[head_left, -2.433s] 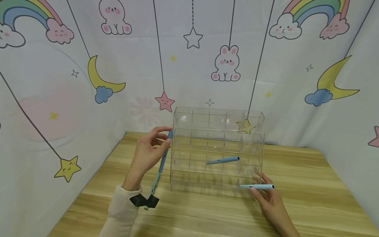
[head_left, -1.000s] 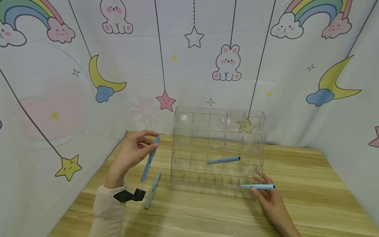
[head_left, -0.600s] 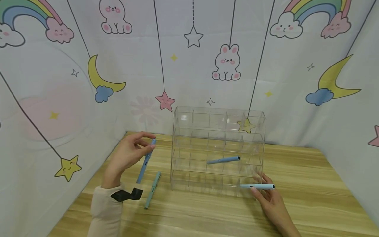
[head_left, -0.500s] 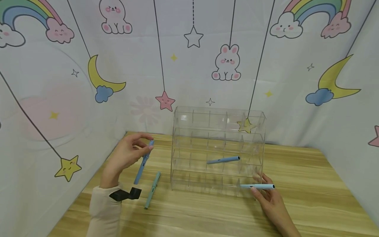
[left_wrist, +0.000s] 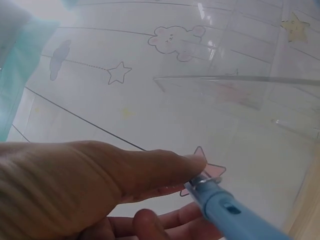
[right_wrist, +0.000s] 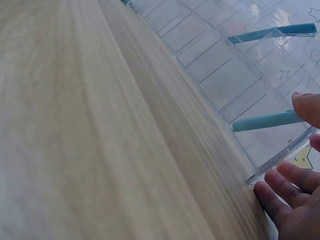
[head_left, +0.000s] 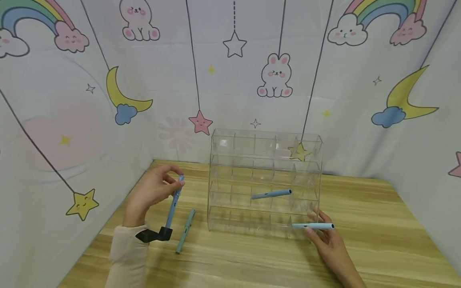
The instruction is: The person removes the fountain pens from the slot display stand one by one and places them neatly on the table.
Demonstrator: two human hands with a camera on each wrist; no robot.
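Note:
My left hand [head_left: 151, 190] pinches a blue capped pen [head_left: 172, 210] near its clip end, thumb against fingers. The pen hangs tilted above the table, left of a clear acrylic rack [head_left: 210, 176] with tiers of small compartments. Close beside it, a green pen [head_left: 186, 231] lies on the table. Another blue pen [head_left: 271, 194] lies slanted in the second tier from the bottom. A pale blue pen [head_left: 317, 226] is in the bottom tier at the right. My right hand [head_left: 329, 242] holds the rack's lower right side, thumb by the pale pen, fingers along the outer panel.
The wood-grain table [head_left: 230, 264] reaches back to a white cloth backdrop [head_left: 162, 80] printed with cartoon figures, which also hangs at both sides. A black mount [head_left: 155, 235] sits on my left wrist.
My left hand has carried the blue pen leftward and slightly down, away from the rack's left side. The right hand, rack and other pens stay put.

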